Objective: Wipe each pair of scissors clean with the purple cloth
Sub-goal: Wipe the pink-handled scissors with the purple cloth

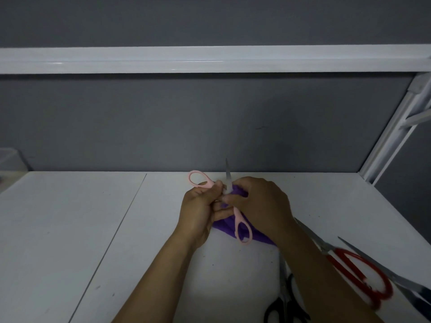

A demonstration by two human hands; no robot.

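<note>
Head view: nearest me, at the lower right of the white table [70, 229], lie black-handled scissors [284, 297] and red-handled scissors [375, 299], both partly hidden by my right forearm. Further out, my left hand [198, 206] pinches the pink scissors [237, 217] near the pivot, their handles splayed wide and one blade pointing up. My right hand [261, 203] is curled round the purple cloth [225, 226], bunched against that blade and hanging below both hands. Beyond stands a grey wall [210, 124] crossed by a white rail [210, 58].
</note>
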